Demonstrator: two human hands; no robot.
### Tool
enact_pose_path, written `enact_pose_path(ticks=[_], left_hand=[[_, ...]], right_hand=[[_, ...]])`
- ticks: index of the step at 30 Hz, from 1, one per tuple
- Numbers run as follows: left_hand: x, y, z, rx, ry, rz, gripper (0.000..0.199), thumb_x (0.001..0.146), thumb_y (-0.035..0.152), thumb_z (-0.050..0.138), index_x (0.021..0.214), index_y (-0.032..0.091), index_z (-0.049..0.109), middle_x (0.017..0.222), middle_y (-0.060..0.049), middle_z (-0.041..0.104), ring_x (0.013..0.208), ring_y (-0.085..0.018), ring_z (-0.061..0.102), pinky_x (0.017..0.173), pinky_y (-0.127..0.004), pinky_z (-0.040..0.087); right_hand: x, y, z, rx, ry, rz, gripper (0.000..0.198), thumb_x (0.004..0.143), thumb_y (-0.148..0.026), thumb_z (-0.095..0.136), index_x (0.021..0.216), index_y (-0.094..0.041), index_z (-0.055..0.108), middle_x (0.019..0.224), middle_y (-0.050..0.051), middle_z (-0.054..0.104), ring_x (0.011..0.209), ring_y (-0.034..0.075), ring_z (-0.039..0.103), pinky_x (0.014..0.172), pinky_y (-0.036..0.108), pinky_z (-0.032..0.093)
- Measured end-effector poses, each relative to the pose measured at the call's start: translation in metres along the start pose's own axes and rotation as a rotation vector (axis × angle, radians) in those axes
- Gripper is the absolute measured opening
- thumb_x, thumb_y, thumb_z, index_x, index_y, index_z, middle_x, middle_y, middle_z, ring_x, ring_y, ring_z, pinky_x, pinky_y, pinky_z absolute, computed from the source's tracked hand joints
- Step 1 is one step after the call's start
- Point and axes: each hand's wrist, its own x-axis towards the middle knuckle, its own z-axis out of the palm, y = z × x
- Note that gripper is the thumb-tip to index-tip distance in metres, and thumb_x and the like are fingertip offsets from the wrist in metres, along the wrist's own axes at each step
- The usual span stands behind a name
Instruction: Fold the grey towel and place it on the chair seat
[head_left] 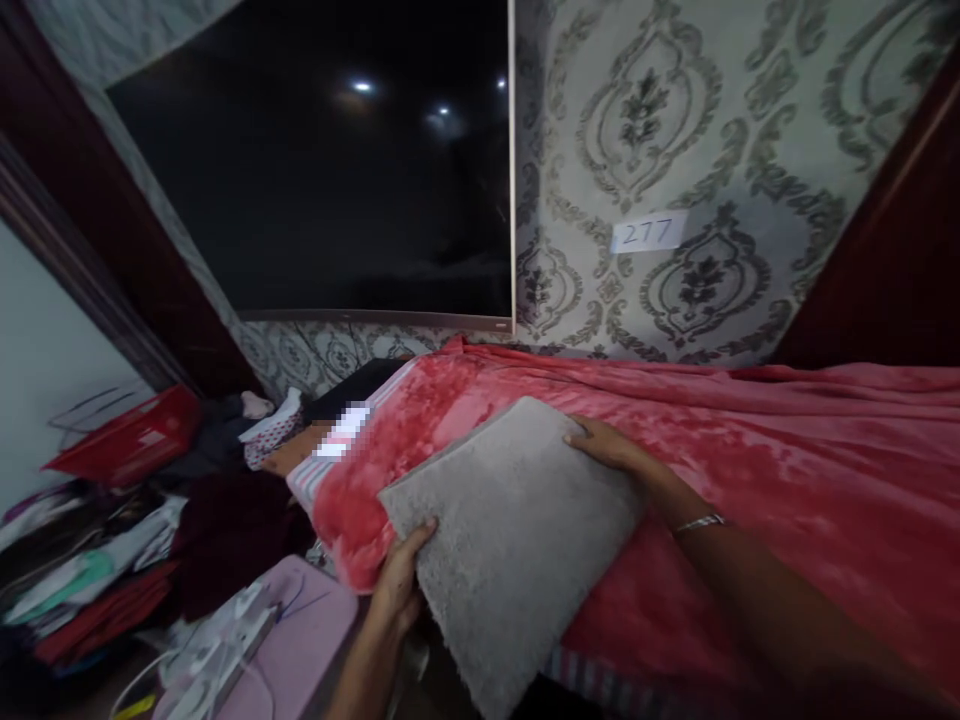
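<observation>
Head view: left hand (401,580) and right hand (606,444) clamped on a folded grey fuzzy cloth (517,550), over the near left of a red plush blanket (795,470). Could flop open if either slips; can't really see underneath tho.

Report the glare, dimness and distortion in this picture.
Head view: light spots glare on the dark television; the grey cloth carries none. Head view: the right forearm falls dim toward the lower right. Head view: the television's left edge slants, probably wide-lens distortion; a pixelated patch hides detail.
</observation>
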Motion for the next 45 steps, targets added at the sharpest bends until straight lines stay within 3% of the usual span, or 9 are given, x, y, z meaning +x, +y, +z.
enact_pose_path(ticks=[6,11,16,20,25,30,33,37,45], left_hand=[[-0.001,0.001,-0.004,-0.026,-0.059,0.017,0.036,0.069,0.014,0.072,0.105,0.011,0.067,0.099,-0.014,0.076,0.085,-0.026,0.075,0.081,-0.035,0.060],[-0.003,0.012,-0.002,0.024,-0.126,0.100,0.040,0.058,0.021,0.081,0.096,0.013,0.068,0.086,-0.009,0.076,0.078,-0.026,0.074,0.071,-0.033,0.059],[-0.006,0.026,0.017,0.179,-0.330,0.134,0.044,0.053,0.029,0.086,0.090,0.012,0.070,0.072,-0.008,0.073,0.062,-0.021,0.069,0.061,-0.029,0.055],[0.003,0.038,0.062,0.300,-0.539,0.129,0.041,0.053,0.028,0.086,0.088,0.012,0.071,0.076,-0.008,0.074,0.062,-0.019,0.067,0.063,-0.028,0.055],[0.036,0.048,0.153,0.453,-0.759,0.116,0.040,0.059,0.023,0.082,0.096,0.011,0.072,0.079,-0.008,0.075,0.062,-0.018,0.068,0.064,-0.028,0.056],[0.068,0.011,0.217,0.624,-0.769,0.074,0.037,0.064,0.017,0.078,0.100,0.011,0.073,0.081,-0.009,0.076,0.068,-0.021,0.070,0.065,-0.028,0.055],[0.085,-0.018,0.221,0.693,-0.741,0.044,0.033,0.067,0.019,0.076,0.099,0.011,0.073,0.072,-0.009,0.075,0.061,-0.022,0.068,0.059,-0.030,0.053],[0.100,-0.032,0.216,0.715,-0.714,0.035,0.034,0.070,0.026,0.075,0.100,0.012,0.073,0.070,-0.009,0.074,0.059,-0.022,0.067,0.057,-0.030,0.052],[0.103,-0.026,0.221,0.680,-0.719,0.121,0.025,0.067,0.028,0.073,0.088,0.013,0.070,0.065,-0.005,0.070,0.052,-0.017,0.061,0.056,-0.028,0.049]], right_hand=[[-0.017,0.002,0.008,0.311,0.043,-0.006,0.054,0.078,-0.042,0.056,0.123,-0.014,0.066,0.119,0.010,0.071,0.109,0.030,0.064,0.098,0.044,0.049],[-0.052,-0.011,-0.010,0.452,-0.048,0.055,0.059,0.075,-0.047,0.059,0.126,-0.018,0.065,0.113,0.009,0.073,0.103,0.030,0.067,0.091,0.045,0.054],[-0.108,-0.009,-0.034,0.519,-0.042,0.257,0.069,0.072,-0.052,0.065,0.132,-0.017,0.061,0.114,0.012,0.073,0.100,0.032,0.069,0.086,0.043,0.056],[-0.155,0.004,-0.062,0.518,0.191,0.338,0.083,0.068,-0.050,0.069,0.144,-0.023,0.051,0.128,0.012,0.067,0.101,0.032,0.069,0.081,0.042,0.057],[-0.208,0.011,-0.104,0.662,0.496,0.370,0.083,0.073,-0.041,0.070,0.150,-0.026,0.042,0.126,0.013,0.067,0.082,0.025,0.070,0.065,0.035,0.056],[-0.234,0.044,-0.097,0.671,0.626,0.463,0.076,0.072,-0.032,0.066,0.145,-0.023,0.047,0.115,0.010,0.072,0.080,0.023,0.069,0.069,0.036,0.057],[-0.235,0.075,-0.077,0.574,0.635,0.513,0.065,0.071,-0.029,0.063,0.136,-0.020,0.058,0.114,0.010,0.072,0.090,0.027,0.069,0.079,0.041,0.058],[-0.234,0.098,-0.063,0.479,0.668,0.419,0.057,0.071,-0.031,0.061,0.126,-0.021,0.064,0.119,0.008,0.071,0.102,0.028,0.066,0.089,0.043,0.055],[-0.229,0.090,-0.087,0.601,0.682,0.434,0.082,0.070,-0.034,0.064,0.147,-0.019,0.043,0.107,0.007,0.073,0.082,0.023,0.068,0.075,0.037,0.057]])
